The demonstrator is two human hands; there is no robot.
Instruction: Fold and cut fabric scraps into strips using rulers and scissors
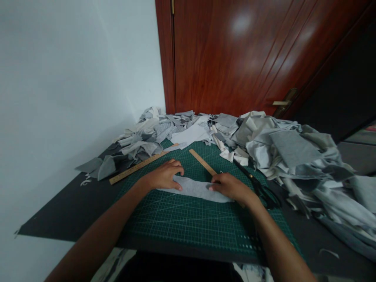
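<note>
The left hand, fingers parted, and right hand, grip unclear, touch a long pale-grey fabric strip over a green gridded mat.

And we're looking from the wearer's head, up above the near edge of the counter, facing forward and pitched down across the green mat! The forearms run in from the near side, close below the lens; the cloth strip sits just nearer than mid-view, and the wide sweep catches the white wall, left, and the red-brown door, far.
</note>
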